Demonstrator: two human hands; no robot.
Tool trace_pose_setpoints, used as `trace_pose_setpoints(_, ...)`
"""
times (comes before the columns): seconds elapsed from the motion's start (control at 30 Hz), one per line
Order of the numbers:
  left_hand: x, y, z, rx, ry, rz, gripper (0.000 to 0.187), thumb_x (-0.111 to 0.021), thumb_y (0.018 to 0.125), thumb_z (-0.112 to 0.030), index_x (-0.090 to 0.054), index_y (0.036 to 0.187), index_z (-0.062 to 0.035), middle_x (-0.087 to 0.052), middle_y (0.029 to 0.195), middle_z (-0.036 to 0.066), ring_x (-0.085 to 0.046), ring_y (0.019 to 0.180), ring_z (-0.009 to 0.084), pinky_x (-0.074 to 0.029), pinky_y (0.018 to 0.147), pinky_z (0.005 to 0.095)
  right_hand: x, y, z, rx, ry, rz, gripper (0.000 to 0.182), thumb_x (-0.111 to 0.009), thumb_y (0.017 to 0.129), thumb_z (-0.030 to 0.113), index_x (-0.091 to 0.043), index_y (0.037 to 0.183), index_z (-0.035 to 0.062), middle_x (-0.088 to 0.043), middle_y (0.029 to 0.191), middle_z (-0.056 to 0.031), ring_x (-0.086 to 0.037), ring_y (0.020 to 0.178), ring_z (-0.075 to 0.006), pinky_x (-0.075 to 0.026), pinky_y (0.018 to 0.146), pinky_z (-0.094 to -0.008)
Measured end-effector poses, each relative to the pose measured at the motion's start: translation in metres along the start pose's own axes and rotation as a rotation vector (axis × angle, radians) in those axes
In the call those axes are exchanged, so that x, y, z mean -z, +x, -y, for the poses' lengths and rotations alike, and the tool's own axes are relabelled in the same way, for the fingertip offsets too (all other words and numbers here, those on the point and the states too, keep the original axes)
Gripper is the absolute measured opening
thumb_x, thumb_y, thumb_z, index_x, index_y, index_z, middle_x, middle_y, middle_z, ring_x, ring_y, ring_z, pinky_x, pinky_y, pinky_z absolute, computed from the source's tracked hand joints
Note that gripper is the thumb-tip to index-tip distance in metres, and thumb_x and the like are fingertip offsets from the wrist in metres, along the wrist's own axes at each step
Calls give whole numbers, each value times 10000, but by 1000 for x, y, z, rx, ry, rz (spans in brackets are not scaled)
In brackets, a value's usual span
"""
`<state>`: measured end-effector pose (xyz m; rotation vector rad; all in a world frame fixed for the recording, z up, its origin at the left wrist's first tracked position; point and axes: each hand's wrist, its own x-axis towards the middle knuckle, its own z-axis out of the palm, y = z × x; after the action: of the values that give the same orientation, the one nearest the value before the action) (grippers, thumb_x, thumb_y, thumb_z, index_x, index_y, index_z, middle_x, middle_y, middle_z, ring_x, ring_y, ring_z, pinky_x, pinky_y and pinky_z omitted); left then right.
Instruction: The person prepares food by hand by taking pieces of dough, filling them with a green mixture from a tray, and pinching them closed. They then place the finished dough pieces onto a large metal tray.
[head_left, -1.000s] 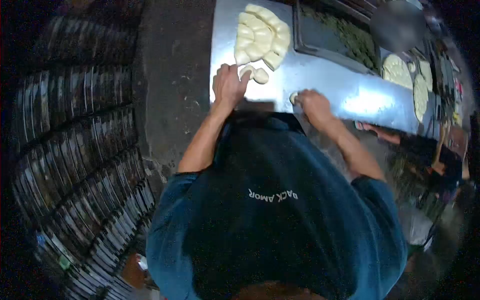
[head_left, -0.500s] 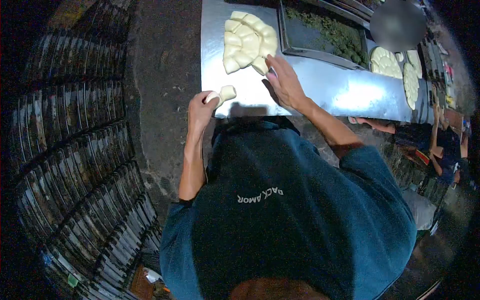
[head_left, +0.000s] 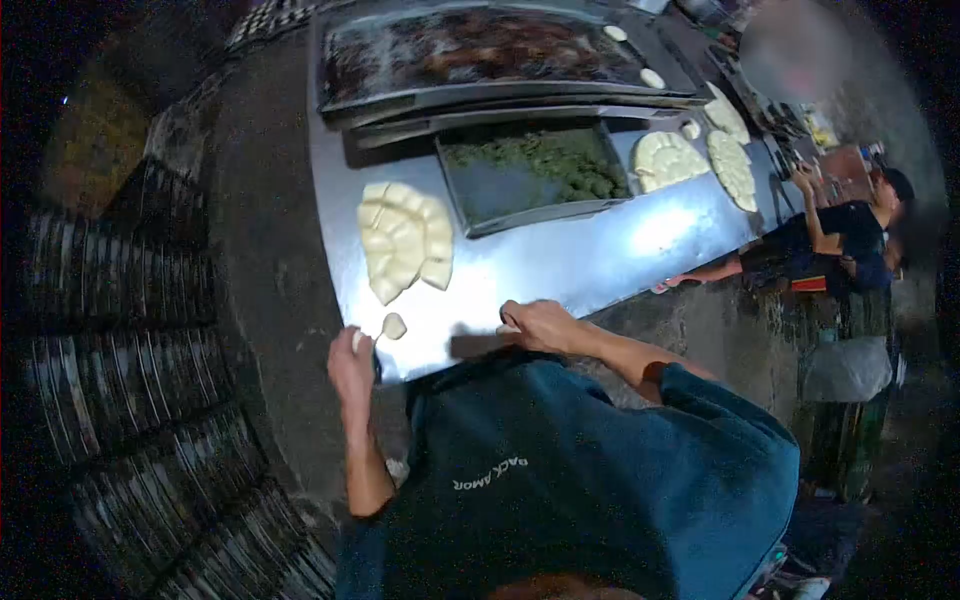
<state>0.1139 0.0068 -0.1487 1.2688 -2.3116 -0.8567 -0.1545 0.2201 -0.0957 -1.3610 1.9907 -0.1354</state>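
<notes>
My left hand [head_left: 351, 368] is closed at the near left corner of the metal table [head_left: 570, 270], its fingers round a small piece of dough [head_left: 357, 342]. Just right of it, a rounded dough piece [head_left: 394, 326] lies on the metal. My right hand [head_left: 543, 326] is curled low over the near edge. A pale bit of dough [head_left: 509, 328] shows at its fingers, mostly hidden by them. Beyond my hands rests a fan-shaped slab of cut dough pieces [head_left: 402, 238], pressed side by side. Neither hand touches that slab.
Behind the slab sits a dark tray [head_left: 540, 217] with greenish crumbs. Farther back are stacked, stained baking trays [head_left: 470, 95]. More dough slabs [head_left: 668, 160] lie at the right, where another person [head_left: 850, 225] stands. Racks of trays [head_left: 110, 380] line the left.
My right hand has left the slab's edge and drawn back to the near edge, fingers now curled. My view has tilted up, showing more trays. The left hand keeps its dough piece.
</notes>
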Motion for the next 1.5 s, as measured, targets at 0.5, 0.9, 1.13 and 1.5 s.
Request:
trace_pose_setpoints(0.5,-32,43,-147,312,-1352,87,356,-597,866,-45,-506,1205,10,-615,1071,137,-626,908,207,-547,782,331,374,126,-283,-210,-232,-848,305,-579,829,292,-665,1034,84,-666,946,-187,-641,912,-348,-498,778,-402)
trace_pose_setpoints(0.9,-31,89,-214,197,-1276,86,220,-527,937,-121,-632,1057,30,-623,918,29,-559,815,85,-447,705,211,143,62,51,516,344,-693,308,-624,833,259,-637,1006,4,-630,1025,-190,-607,952,-342,-474,842,-405)
trace_pose_setpoints(1.13,-41,69,-196,-287,-612,-478,206,-457,943,-186,-539,829,-36,-527,628,189,-516,513,265,-420,506,393,84,66,111,140,948,-834,266,-573,912,262,-633,887,4,-624,738,-88,-583,681,-160,-448,595,-298)
trace_pose_setpoints(1.5,-8,52,-150,592,-1559,-3,189,-539,942,-198,-588,1026,-36,-602,817,21,-519,633,82,-446,580,218,62,70,90,437,-56,-884,305,-548,886,292,-639,762,27,-653,886,-155,-626,783,-281,-454,593,-403)
